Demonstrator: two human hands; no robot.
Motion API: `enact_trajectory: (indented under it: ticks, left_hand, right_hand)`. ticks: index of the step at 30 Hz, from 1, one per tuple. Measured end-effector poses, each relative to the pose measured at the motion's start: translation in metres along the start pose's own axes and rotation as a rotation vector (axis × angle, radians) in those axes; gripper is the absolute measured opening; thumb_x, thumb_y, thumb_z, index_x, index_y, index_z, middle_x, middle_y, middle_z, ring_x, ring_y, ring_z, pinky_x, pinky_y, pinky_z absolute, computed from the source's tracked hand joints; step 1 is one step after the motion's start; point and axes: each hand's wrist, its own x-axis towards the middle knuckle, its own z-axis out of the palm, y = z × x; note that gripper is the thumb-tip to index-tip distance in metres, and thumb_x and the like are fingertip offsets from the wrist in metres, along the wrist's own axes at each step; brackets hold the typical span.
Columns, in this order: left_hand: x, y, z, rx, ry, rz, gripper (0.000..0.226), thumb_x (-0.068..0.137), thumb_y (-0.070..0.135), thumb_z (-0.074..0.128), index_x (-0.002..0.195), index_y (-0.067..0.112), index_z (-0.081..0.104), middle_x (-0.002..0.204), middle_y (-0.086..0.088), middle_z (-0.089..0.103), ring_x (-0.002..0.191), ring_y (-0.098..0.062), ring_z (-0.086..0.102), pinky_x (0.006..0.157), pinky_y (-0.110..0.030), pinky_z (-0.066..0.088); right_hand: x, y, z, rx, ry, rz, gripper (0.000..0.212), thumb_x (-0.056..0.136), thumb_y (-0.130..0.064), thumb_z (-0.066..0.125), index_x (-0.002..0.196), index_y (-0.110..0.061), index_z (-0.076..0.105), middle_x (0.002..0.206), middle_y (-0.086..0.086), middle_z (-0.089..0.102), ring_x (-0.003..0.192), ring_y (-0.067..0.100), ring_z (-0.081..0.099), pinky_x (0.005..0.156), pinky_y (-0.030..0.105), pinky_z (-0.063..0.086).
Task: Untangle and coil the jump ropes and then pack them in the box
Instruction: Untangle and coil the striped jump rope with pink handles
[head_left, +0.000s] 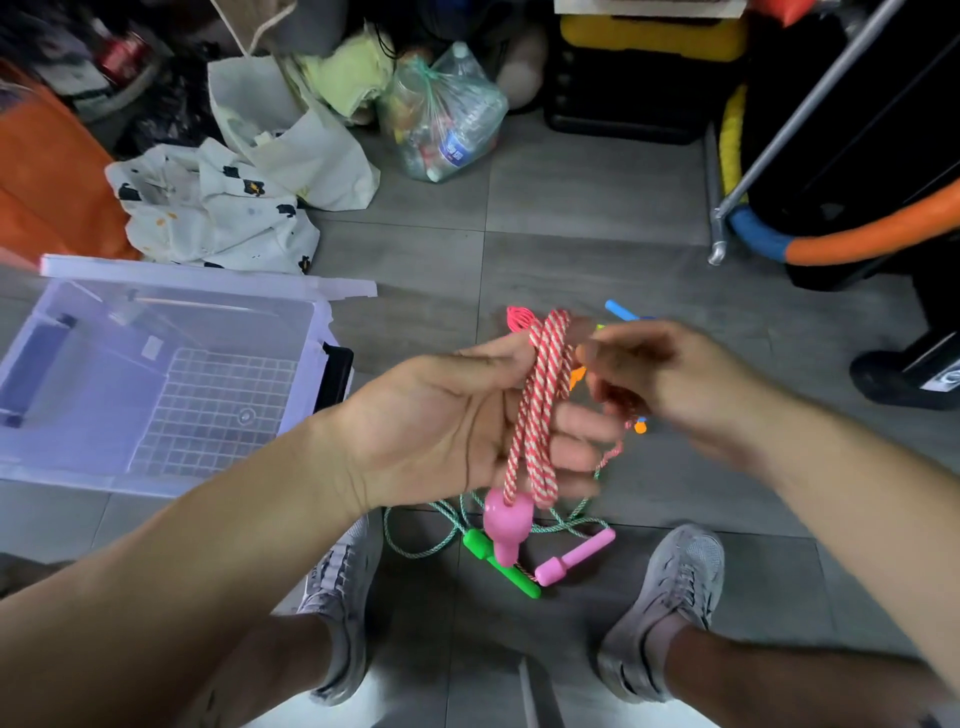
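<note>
Left hand (457, 421) palm up, fingers straight, serving as former: pink-and-white rope (540, 410) wound round it in loops, pink handle (506, 525) hanging below. Right hand (670, 379) blurred, fingers curled, seemingly pinching same rope's free run to feed next turn. Green rope (415, 540) loose on floor (571, 208) between shoes, judged not yet coiled. Clear box (171, 478) open at left, near, ready for packing. Bottle label (457, 148) in bag too blurred to read

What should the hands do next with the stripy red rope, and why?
Probably wind one more loop around the left hand. The red-and-white rope wraps it in only a few turns, the right hand seems to grip the loose part, and a strand hangs down below it, so the coil looks unfinished.
</note>
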Motion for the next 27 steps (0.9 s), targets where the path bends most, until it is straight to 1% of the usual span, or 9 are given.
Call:
enact_trajectory:
  ticks: [2, 4, 8, 14, 17, 19, 21, 24, 27]
  left_hand:
    - [0.002, 0.005, -0.003, -0.05, 0.065, 0.086, 0.041, 0.103, 0.023, 0.039, 0.143, 0.018, 0.048, 0.118, -0.027, 0.066, 0.097, -0.034, 0.072, 0.107, -0.067, 0.039]
    - [0.004, 0.008, -0.004, -0.089, 0.125, 0.164, 0.04, 0.104, 0.024, 0.036, 0.142, 0.022, 0.049, 0.126, -0.029, 0.064, 0.105, -0.037, 0.07, 0.103, -0.062, 0.046]
    - [0.007, 0.012, -0.004, -0.063, 0.224, 0.269, 0.035, 0.107, 0.025, 0.032, 0.138, 0.024, 0.048, 0.134, -0.031, 0.058, 0.109, -0.041, 0.068, 0.097, -0.057, 0.053]
    - [0.005, 0.021, -0.01, 0.065, 0.394, 0.393, 0.027, 0.107, 0.023, 0.033, 0.127, 0.019, 0.051, 0.131, -0.03, 0.061, 0.116, -0.049, 0.063, 0.094, -0.056, 0.055]
    - [0.007, 0.011, -0.005, 0.187, 0.439, 0.357, 0.03, 0.107, 0.019, 0.035, 0.131, 0.015, 0.053, 0.129, -0.034, 0.059, 0.11, -0.047, 0.065, 0.059, -0.035, 0.061]
    - [0.008, 0.002, -0.001, 0.255, 0.447, 0.297, 0.03, 0.108, 0.018, 0.036, 0.131, 0.007, 0.051, 0.107, -0.026, 0.071, 0.085, -0.033, 0.072, 0.05, -0.021, 0.054]
    - [0.009, -0.006, 0.0, 0.328, 0.416, 0.193, 0.036, 0.108, 0.026, 0.041, 0.131, 0.001, 0.051, 0.098, -0.016, 0.074, 0.081, -0.026, 0.073, 0.062, -0.024, 0.057]
    - [0.006, -0.012, 0.003, 0.408, 0.243, -0.034, 0.059, 0.099, 0.047, 0.038, 0.132, 0.0, 0.053, 0.119, -0.027, 0.068, 0.109, -0.049, 0.064, 0.093, -0.044, 0.054]
    - [0.002, -0.013, 0.01, 0.33, 0.083, -0.132, 0.066, 0.099, 0.05, 0.033, 0.135, -0.004, 0.043, 0.124, -0.036, 0.06, 0.109, -0.048, 0.062, 0.096, -0.047, 0.05]
  right_hand:
    - [-0.002, 0.002, 0.014, 0.005, -0.003, 0.024, 0.033, 0.099, -0.007, 0.056, 0.074, -0.023, 0.072, 0.066, -0.002, 0.061, 0.063, 0.015, 0.055, 0.056, 0.029, 0.047]
    - [-0.005, 0.004, 0.025, -0.093, -0.023, 0.038, 0.035, 0.101, -0.001, 0.051, 0.08, -0.023, 0.069, 0.063, -0.006, 0.064, 0.062, 0.014, 0.059, 0.058, 0.041, 0.053]
    - [-0.01, 0.007, 0.031, -0.266, -0.157, 0.073, 0.037, 0.103, -0.022, 0.052, 0.074, -0.035, 0.07, 0.063, 0.004, 0.066, 0.055, 0.024, 0.062, 0.066, 0.048, 0.054]
    - [-0.021, 0.008, 0.03, -0.314, -0.313, 0.086, 0.024, 0.101, -0.03, 0.057, 0.079, -0.025, 0.065, 0.063, 0.0, 0.06, 0.058, 0.018, 0.059, 0.067, 0.045, 0.054]
    - [-0.027, -0.004, 0.025, -0.445, -0.37, -0.021, 0.036, 0.098, -0.032, 0.061, 0.067, -0.016, 0.054, 0.055, -0.006, 0.044, 0.053, 0.006, 0.041, 0.056, 0.031, 0.039]
    - [-0.03, -0.015, 0.019, -0.457, -0.34, -0.145, 0.04, 0.093, -0.029, 0.068, 0.059, -0.018, 0.052, 0.054, -0.007, 0.04, 0.054, 0.004, 0.036, 0.054, 0.026, 0.033]
    - [-0.029, -0.023, 0.008, -0.38, -0.242, -0.242, 0.033, 0.088, -0.027, 0.072, 0.059, -0.021, 0.057, 0.054, -0.002, 0.047, 0.054, 0.007, 0.041, 0.053, 0.027, 0.034]
    - [-0.025, -0.033, -0.01, -0.237, -0.035, -0.329, 0.027, 0.082, -0.033, 0.074, 0.065, -0.015, 0.063, 0.057, 0.012, 0.054, 0.053, 0.015, 0.047, 0.052, 0.036, 0.038]
    - [-0.019, -0.032, -0.02, -0.171, 0.182, -0.321, 0.031, 0.082, -0.041, 0.077, 0.076, -0.012, 0.068, 0.055, 0.014, 0.052, 0.052, 0.015, 0.047, 0.052, 0.03, 0.039]
